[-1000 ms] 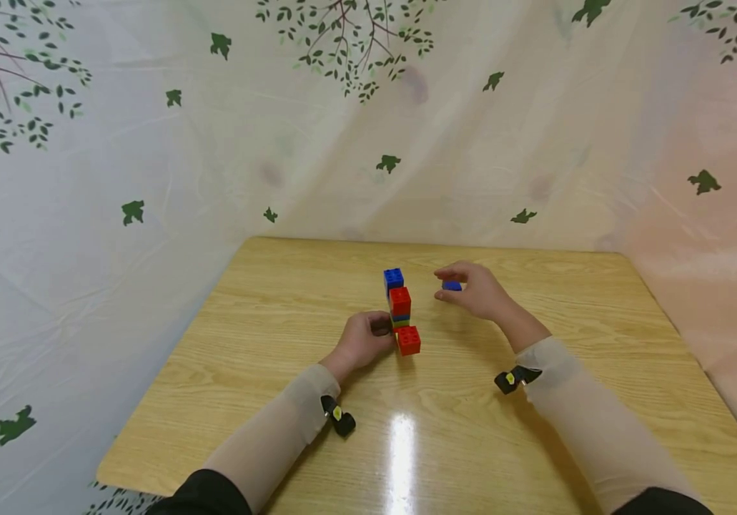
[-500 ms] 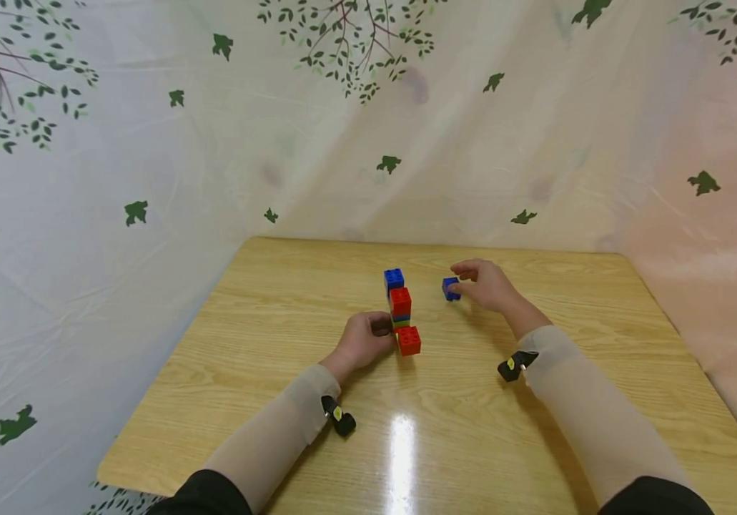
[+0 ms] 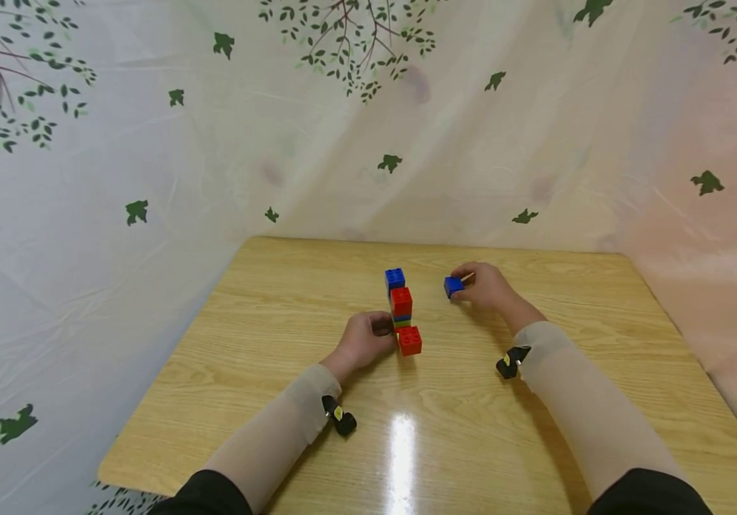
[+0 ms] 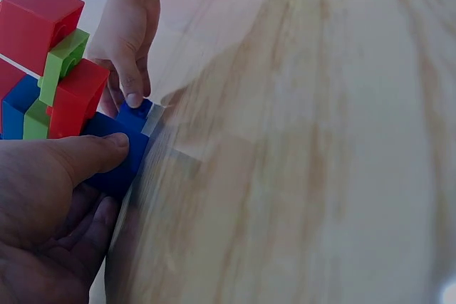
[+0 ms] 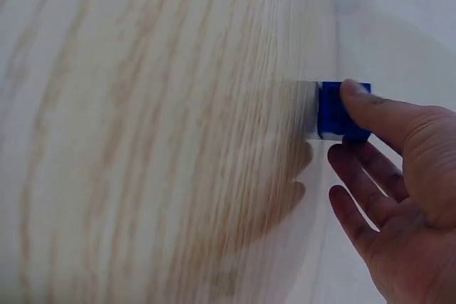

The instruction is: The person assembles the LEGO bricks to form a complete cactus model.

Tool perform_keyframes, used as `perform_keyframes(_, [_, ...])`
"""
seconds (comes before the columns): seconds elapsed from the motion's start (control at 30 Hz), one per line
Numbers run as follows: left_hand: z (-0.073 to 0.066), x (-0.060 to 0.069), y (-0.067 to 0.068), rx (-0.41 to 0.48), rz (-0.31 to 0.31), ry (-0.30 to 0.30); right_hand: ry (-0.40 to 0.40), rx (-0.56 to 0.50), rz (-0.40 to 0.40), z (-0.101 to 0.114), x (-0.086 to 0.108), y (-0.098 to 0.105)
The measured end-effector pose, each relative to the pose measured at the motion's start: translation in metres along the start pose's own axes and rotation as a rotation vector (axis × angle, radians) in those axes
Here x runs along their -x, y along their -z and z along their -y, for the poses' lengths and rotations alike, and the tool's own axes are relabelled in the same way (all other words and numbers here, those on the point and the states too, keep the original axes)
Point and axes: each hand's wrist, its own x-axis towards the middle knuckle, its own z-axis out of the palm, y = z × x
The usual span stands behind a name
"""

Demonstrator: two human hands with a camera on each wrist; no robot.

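Observation:
In the head view my left hand (image 3: 367, 339) is at the left side of a stack of toy building bricks (image 3: 401, 302) with red, blue and green parts. The left wrist view shows that thumb and fingers gripping a blue brick (image 4: 107, 165) at its bottom, with red bricks (image 4: 44, 25) and a green brick (image 4: 64, 65) above. My right hand (image 3: 485, 287) pinches a loose blue brick (image 3: 453, 287) to the right of the stack. Up close in the right wrist view, the thumb lies on this small blue brick (image 5: 335, 115) and a fingertip touches its lower side.
The wooden table (image 3: 278, 286) carries the bricks, and its far edge meets a pale curtain (image 3: 323, 172) printed with leaves. A black wrist camera (image 3: 341, 418) hangs under the left sleeve, another wrist camera (image 3: 510, 363) under the right.
My right hand has drawn back to the right off the loose blue brick, then closed its fingers on it again. The brick is turned slightly. My left hand and the stack stay put.

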Motion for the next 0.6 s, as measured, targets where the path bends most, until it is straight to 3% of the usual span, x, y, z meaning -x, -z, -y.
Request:
perform_keyframes(0.3, [0.0025,-0.0008,0.0004,0.003,-0.002,-0.008,-0.011,0.075,-0.065,0.0010,0.0027,0.0032])
perform_keyframes(0.6, [0.0021,-0.0005,0.0018,-0.002,0.005,-0.008,-0.106,0.112,-0.098,-0.0062,-0.0004,0.0051])
